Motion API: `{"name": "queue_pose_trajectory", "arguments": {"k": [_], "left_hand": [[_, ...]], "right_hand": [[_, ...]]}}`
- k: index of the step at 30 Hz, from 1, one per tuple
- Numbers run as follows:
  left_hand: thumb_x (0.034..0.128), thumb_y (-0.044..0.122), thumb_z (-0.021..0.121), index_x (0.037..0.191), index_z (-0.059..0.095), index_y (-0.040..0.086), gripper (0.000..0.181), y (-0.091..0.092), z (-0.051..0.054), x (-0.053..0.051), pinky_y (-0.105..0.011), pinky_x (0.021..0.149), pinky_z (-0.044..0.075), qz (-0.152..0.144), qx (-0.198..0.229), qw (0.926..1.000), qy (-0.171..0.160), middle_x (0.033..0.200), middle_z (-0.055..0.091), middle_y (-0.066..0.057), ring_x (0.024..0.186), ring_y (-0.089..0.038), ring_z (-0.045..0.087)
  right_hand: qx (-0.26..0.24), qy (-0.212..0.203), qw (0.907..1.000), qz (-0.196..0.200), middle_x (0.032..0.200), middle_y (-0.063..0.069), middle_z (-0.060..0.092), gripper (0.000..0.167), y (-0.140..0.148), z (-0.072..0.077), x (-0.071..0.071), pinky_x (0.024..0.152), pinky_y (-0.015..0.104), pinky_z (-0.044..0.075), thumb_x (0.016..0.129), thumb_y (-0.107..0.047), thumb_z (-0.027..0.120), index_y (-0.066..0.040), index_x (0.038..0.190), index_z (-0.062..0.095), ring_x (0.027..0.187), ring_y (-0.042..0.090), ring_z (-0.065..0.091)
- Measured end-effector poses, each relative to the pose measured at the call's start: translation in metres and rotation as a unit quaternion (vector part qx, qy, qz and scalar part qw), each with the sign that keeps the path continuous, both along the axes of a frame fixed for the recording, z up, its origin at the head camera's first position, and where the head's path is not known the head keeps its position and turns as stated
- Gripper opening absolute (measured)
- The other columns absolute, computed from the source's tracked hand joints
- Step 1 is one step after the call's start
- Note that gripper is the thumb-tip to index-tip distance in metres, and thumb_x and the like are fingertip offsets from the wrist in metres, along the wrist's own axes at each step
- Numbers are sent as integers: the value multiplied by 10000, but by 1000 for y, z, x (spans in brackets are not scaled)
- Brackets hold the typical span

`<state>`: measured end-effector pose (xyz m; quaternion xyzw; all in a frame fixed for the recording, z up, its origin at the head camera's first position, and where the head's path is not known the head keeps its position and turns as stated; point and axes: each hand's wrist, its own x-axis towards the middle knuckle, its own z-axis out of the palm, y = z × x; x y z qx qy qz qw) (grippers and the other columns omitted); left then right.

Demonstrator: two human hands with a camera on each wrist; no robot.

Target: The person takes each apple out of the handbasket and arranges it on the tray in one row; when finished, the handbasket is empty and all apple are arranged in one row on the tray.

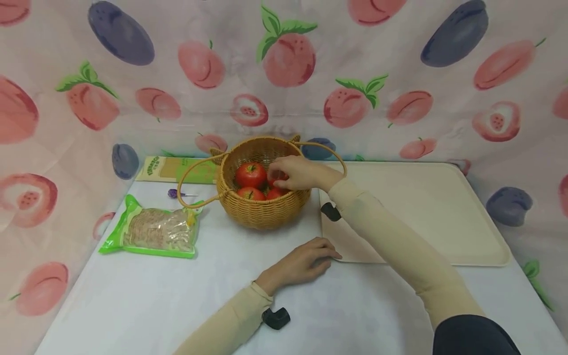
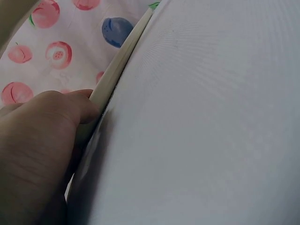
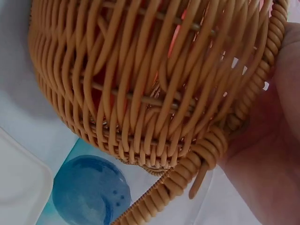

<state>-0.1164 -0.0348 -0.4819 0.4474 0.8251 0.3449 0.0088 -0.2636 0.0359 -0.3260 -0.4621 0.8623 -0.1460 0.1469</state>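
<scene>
Head view: the right hand (image 1: 299, 172) reaches over the basket's right rim, its fingers bent down among the red fruits (image 1: 251, 174); whether they grip one or only touch it, I cannot tell. The left hand (image 1: 306, 261) lies relaxed, fingers loosely extended, touching the near left corner of a cream tray (image 1: 417, 212). The woven basket (image 1: 262, 212) stands upright on the far side, left of the tray, its round mouth facing up; its two looped handles (image 3: 173, 187) splay out, the line between them running left to right, the right one slightly farther. The tray's long axis also runs left to right. Left of the basket lie a green-edged clear bag (image 1: 155, 229), lengthwise left to right, a small purple-handled tool (image 1: 173, 193) with its metal tip pointing right, and a flat green-and-tan package (image 1: 177, 170) farther back. A white surface (image 1: 133, 301) carries everything; fruit-printed cloth (image 1: 173, 19) hangs around it.
</scene>
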Motion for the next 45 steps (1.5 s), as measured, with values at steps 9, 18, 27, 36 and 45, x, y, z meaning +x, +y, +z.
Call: {"name": "queue_pose_trajectory", "arguments": {"k": [9, 18, 27, 36, 45], "left_hand": [[944, 194, 561, 1179, 632, 181, 246, 0, 2, 0, -190, 1012, 400, 72, -50, 10000, -19, 1150, 561, 42, 1117, -71, 500], [952, 191, 541, 1192, 618, 186, 252, 0, -2, -1, -172, 1011, 393, -2, 5, 9996, 276, 1154, 549, 55, 1122, -61, 491], [953, 182, 537, 1188, 620, 195, 250, -1, 2, 0, -156, 1012, 386, 38, -65, 9998, 190, 1149, 540, 69, 1120, -49, 482], [954, 179, 536, 1190, 619, 199, 251, -1, 4, 2, -137, 990, 389, 47, -172, 9997, 182, 1157, 543, 75, 1112, -40, 488], [949, 169, 536, 1187, 620, 213, 256, 0, 3, 0, -147, 999, 385, 117, -228, 9992, 309, 1153, 544, 84, 1114, -38, 488]], "right_hand": [[525, -89, 9986, 57, 1214, 41, 591, 309, -8, 1, -6, 960, 383, 458, 903, -253, 625, -118, 1180, 604, 1107, 209, 550], [1259, -390, 9908, 306, 1227, 22, 590, 383, -19, -1, -12, 1017, 402, 427, 874, -312, 663, -140, 1210, 596, 1175, 219, 531], [2098, -661, 9743, 479, 1255, -5, 573, 371, -27, 2, -15, 1036, 374, 413, 892, -297, 630, -188, 1244, 591, 1183, 185, 512], [2555, -1261, 9559, 709, 1358, -18, 491, 493, -31, 4, -18, 1088, 356, 356, 874, -102, 545, -232, 1349, 509, 1238, 152, 433], [2862, -1307, 9458, 808, 1252, 32, 455, 475, -37, 2, -23, 924, 307, 370, 854, -54, 505, -238, 1291, 478, 1070, 176, 397]]}}
